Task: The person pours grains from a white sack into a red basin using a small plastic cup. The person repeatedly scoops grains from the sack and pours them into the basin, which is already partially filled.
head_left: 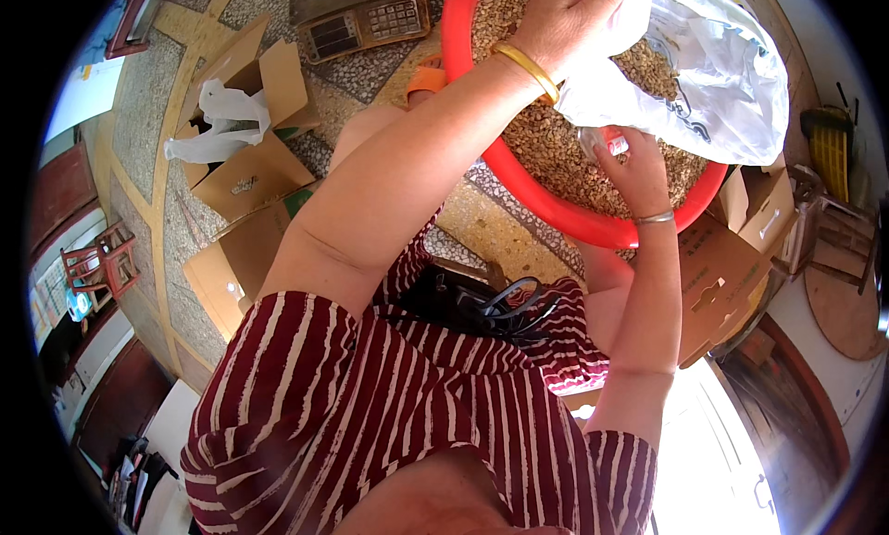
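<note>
A large red-rimmed basin (519,181) sits in front of me, full of small tan-brown pieces (556,160) that look like dried nuts or seeds. Over its far right part, my left hand (569,21) grips the edge of a white plastic bag (736,90). Some of the tan pieces show by the bag's mouth; how full it is I cannot tell. Lower down, my right hand (639,174) is closed round a small clear plastic container (593,142) with a red-and-white label, low over the pieces. Its far end is partly hidden by the bag.
A worn scale (361,21) with a keypad stands beyond the basin to the left. Open cardboard boxes flank me: one at left (250,178) with a white bag (222,118) on it, another at right (718,276). A black bag (454,303) lies on my lap. Wooden stools (102,262) stand farther off.
</note>
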